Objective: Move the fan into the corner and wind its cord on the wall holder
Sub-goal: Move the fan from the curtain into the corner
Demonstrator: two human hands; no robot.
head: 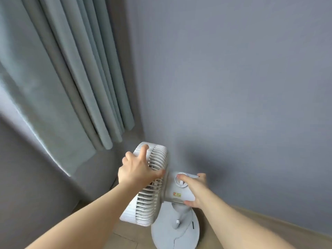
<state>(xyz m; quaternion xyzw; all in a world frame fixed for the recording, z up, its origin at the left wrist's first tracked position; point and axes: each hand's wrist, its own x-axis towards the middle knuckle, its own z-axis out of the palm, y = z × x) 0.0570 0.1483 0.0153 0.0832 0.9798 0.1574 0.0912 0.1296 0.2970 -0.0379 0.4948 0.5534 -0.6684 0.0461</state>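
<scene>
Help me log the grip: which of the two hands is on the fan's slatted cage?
The left hand, spread over the rim of the cage. The right hand instead wraps the motor housing behind it, beside the dial.

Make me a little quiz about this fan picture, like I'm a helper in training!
1. True or false: the left hand grips the fan by its grille.
2. What hangs to the left of the fan? A) a curtain B) a mirror C) a towel
3. Fill in: the right hand holds the fan's motor housing, with a finger on the round white ____.

Key: 1 true. 2 A. 3 knob.
</scene>
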